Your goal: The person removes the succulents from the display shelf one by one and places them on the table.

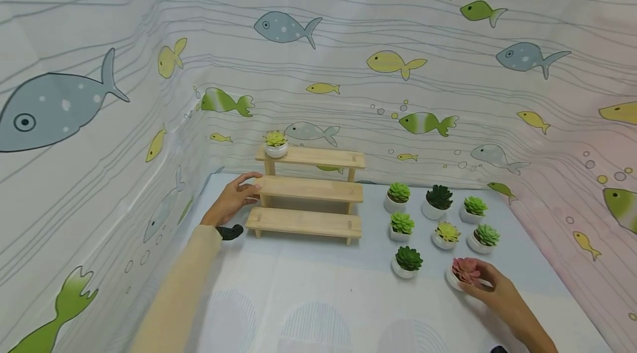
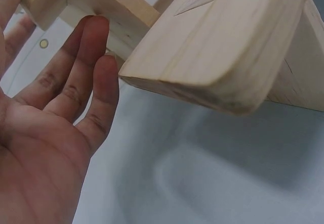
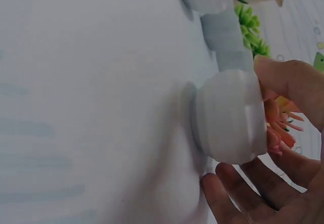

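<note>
A three-tier wooden shelf (image 1: 308,190) stands at the back of the table, one yellow-green potted succulent (image 1: 276,144) on its top tier at the left. My left hand (image 1: 234,201) holds the left end of the middle tier between thumb and forefinger. In the left wrist view the other fingers (image 2: 104,82) bend loosely beside the end of the lowest tier (image 2: 202,57). On the right, my right hand (image 1: 497,289) grips a pink succulent (image 1: 466,270) in a white pot (image 3: 230,118), thumb on one side and fingers on the other. Whether the pot touches the table is unclear.
Several more potted succulents stand between the shelf and the right wall, among them a dark green one (image 1: 408,259), a yellow one (image 1: 447,233) and a light green one (image 1: 485,235). Fish-printed cloth walls (image 1: 348,104) enclose the table (image 1: 298,275).
</note>
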A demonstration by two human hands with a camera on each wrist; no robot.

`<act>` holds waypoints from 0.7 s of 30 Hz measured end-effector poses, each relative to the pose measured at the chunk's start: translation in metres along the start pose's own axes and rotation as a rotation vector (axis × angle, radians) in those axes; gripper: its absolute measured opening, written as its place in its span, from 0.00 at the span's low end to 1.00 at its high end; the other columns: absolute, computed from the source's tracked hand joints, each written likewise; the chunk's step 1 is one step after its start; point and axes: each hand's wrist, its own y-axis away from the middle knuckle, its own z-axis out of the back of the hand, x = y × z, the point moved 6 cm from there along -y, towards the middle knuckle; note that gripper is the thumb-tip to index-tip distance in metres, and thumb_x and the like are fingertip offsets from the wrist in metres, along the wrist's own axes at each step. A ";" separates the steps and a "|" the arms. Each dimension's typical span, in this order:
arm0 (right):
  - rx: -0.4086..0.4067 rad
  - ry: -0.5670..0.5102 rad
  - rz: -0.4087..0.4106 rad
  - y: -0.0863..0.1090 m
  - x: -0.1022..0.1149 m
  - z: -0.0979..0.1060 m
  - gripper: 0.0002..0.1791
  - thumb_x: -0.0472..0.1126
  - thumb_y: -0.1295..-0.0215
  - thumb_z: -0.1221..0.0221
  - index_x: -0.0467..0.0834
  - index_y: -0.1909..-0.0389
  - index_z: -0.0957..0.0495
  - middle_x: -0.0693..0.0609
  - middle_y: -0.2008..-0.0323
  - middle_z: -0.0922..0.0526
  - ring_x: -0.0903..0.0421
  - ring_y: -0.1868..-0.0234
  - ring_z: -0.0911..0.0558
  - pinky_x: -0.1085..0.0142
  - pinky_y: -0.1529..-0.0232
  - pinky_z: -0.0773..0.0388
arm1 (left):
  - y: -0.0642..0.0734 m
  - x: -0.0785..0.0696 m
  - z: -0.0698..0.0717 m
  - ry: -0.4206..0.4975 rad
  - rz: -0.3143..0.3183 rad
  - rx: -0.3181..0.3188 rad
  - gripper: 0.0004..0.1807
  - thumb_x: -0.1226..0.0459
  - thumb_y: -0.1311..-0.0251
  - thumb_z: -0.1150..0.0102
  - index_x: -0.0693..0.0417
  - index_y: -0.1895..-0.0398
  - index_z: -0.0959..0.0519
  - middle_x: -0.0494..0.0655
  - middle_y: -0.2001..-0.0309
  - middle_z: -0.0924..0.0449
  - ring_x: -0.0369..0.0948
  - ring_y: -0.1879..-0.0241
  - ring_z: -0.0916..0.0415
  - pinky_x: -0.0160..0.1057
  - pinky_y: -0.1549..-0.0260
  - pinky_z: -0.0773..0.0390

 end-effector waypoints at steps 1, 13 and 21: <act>0.004 0.001 0.013 0.000 0.002 0.002 0.52 0.59 0.34 0.32 0.36 0.21 0.46 0.31 0.29 0.34 0.47 0.35 0.27 0.61 0.43 0.20 | -0.001 0.000 0.000 0.007 0.003 0.002 0.30 0.58 0.28 0.36 0.50 0.26 0.33 0.49 0.58 0.17 0.45 0.56 0.18 0.66 0.36 0.32; -0.085 0.026 0.175 -0.008 0.055 0.032 0.43 0.61 0.28 0.38 0.41 0.23 0.40 0.35 0.29 0.32 0.34 0.34 0.28 0.50 0.46 0.18 | 0.002 0.000 0.002 -0.044 -0.012 -0.020 0.31 0.53 0.30 0.35 0.45 0.27 0.31 0.50 0.57 0.18 0.46 0.55 0.19 0.58 0.41 0.24; -0.167 0.027 0.341 -0.025 0.101 0.034 0.31 0.53 0.26 0.37 0.44 0.29 0.30 0.43 0.36 0.25 0.66 0.46 0.22 0.78 0.56 0.24 | 0.002 -0.001 0.001 -0.041 -0.014 -0.027 0.30 0.53 0.32 0.33 0.44 0.29 0.28 0.52 0.57 0.17 0.47 0.55 0.18 0.51 0.46 0.19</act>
